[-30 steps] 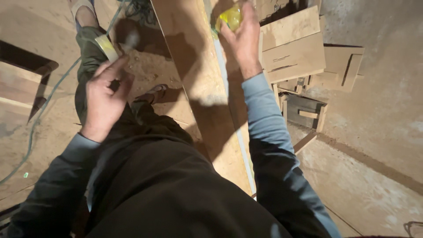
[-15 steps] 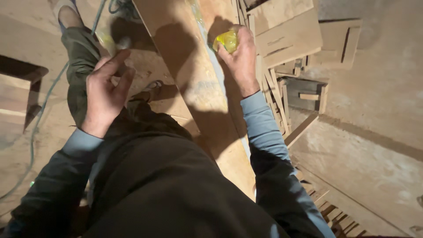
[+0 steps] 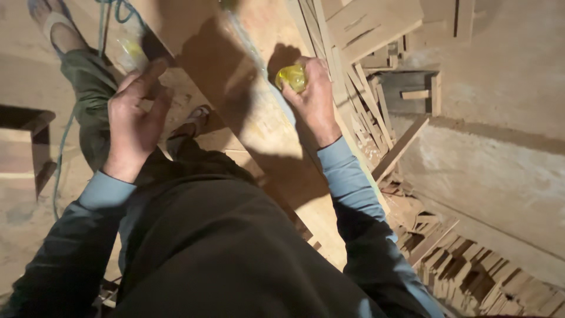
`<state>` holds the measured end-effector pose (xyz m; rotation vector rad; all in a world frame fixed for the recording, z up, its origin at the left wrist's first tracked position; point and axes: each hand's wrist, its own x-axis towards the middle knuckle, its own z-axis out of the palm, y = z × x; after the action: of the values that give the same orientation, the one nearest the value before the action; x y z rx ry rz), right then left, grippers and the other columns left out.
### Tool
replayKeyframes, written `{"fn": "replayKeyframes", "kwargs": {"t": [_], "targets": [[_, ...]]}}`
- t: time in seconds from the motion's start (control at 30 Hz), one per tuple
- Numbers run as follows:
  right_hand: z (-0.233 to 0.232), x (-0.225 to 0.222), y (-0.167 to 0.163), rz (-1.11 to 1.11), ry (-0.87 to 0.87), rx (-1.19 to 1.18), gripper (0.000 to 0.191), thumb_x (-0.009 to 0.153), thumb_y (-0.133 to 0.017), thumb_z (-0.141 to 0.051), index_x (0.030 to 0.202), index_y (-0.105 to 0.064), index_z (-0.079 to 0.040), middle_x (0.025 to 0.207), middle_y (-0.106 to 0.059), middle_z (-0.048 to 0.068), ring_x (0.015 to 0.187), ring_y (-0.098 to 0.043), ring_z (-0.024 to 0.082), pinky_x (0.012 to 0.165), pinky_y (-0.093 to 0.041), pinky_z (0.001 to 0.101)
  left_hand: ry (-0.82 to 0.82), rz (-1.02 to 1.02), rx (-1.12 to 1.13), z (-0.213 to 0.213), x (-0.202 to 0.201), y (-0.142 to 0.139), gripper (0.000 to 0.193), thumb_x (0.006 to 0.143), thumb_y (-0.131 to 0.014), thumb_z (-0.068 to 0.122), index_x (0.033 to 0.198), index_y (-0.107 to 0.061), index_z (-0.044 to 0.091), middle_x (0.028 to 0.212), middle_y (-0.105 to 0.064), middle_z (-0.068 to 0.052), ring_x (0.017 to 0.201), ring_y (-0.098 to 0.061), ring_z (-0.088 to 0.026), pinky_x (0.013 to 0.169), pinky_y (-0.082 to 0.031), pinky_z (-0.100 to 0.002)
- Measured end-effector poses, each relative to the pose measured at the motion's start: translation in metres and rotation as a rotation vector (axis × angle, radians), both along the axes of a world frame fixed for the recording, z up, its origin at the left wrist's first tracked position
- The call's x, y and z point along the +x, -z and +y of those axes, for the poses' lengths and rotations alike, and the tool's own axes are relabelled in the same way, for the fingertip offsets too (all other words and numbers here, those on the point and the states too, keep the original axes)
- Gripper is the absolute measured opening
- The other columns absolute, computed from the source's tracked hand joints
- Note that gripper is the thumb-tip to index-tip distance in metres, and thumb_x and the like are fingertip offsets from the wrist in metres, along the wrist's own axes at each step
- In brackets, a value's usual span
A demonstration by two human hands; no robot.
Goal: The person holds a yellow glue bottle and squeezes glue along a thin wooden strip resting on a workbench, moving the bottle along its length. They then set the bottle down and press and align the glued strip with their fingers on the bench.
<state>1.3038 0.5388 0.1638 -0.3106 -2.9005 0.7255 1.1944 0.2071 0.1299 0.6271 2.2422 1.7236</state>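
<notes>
I see one small yellow object (image 3: 292,76) clamped in the grip of my right hand (image 3: 312,97), pressed down near the right edge of one long wooden board (image 3: 247,129). My left hand (image 3: 132,118) hovers off the board's left edge, its grip loosely apart and holding nothing, with a blurred yellowish scrap (image 3: 130,52) just beyond it. Stacked wood offcuts (image 3: 376,35) lie right of the board; one foot (image 3: 56,29) rests on the floor (image 3: 506,70).

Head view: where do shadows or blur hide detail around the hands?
Head view: warm light from one side; right hand casts a hard shadow on the board; yellow object is sharp with glints; left hand is lit, the torso below is dark.
</notes>
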Motion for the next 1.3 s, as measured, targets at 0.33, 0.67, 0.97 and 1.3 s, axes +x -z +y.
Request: {"fn": "replayKeyframes", "kwargs": {"t": [0.33,0.67,0.97,1.3], "targets": [[-0.004,0.067,-0.007,-0.040,0.082,-0.013,0.041,0.083,-0.083,-0.013,0.113,-0.058,-0.001,0.103,-0.058,0.020,0.100,-0.058,0.039,0.089,-0.050,0.0472,0.076,-0.060,0.004,0.029,0.010,0.007,0.043,0.099,-0.069,-0.005,0.142,-0.066,0.000,0.110,-0.065,-0.015,0.094,-0.067,-0.021,0.087,-0.053,-0.032],[0.006,0.130,-0.026,-0.052,0.126,-0.004,0.040,0.082,-0.085,-0.014,0.108,-0.058,0.000,0.103,-0.058,0.020,0.099,-0.056,0.041,0.090,-0.049,0.0489,0.189,-0.030,0.009,0.069,0.019,0.000,0.039,0.103,-0.070,-0.003,0.141,-0.064,-0.002,0.127,-0.067,-0.018,0.100,-0.068,-0.022,0.091,-0.053,-0.032],[0.015,0.196,-0.039,-0.050,0.247,0.016,0.042,0.081,-0.086,-0.014,0.111,-0.060,0.000,0.107,-0.061,0.020,0.103,-0.057,0.041,0.092,-0.050,0.0488,0.284,-0.025,0.051,0.103,0.029,-0.003,0.033,0.104,-0.069,-0.003,0.136,-0.064,-0.004,0.133,-0.068,-0.018,0.103,-0.068,-0.021,0.093,-0.054,-0.032],[-0.006,0.256,0.028,0.741,0.854,-1.984,0.033,0.100,-0.071,-0.023,0.126,-0.061,-0.005,0.122,-0.068,0.013,0.109,-0.068,0.027,0.095,-0.059,0.0399,0.520,0.330,-0.123,0.132,0.039,-0.019,0.092,0.075,-0.090,0.036,0.151,-0.052,0.002,0.145,-0.051,-0.025,0.132,-0.045,-0.046,0.112,-0.038,-0.053]]}}
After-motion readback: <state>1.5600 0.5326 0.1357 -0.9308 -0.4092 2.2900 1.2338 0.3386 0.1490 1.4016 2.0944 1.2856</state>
